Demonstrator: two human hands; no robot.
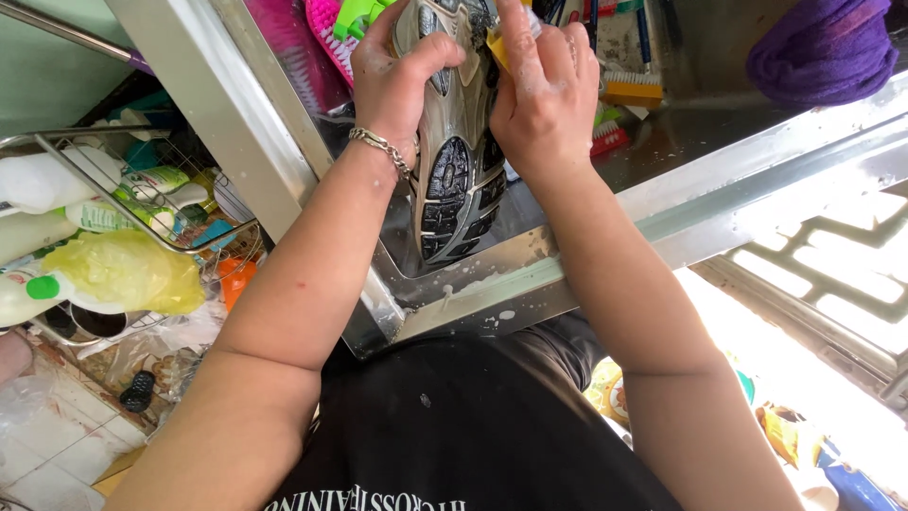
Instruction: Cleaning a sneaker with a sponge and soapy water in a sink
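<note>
**Sole up, both hands on the shoe**

Far left of the hands, a wire rack holds bottles and a yellow bag. The left hand clamps the side of the upturned shoe, sole facing us, over the steel counter. The right hand presses something yellow against it (a brush or sponge, mostly hidden). Wet and soapy, so probably slippery; light, with a stiff sole, best gripped at the sides. The toe is cut off at the top edge.

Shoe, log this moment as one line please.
left hand: holds shoe sole-up | right hand: yellow brush on sole | place: steel sink, suds on rim
</note>
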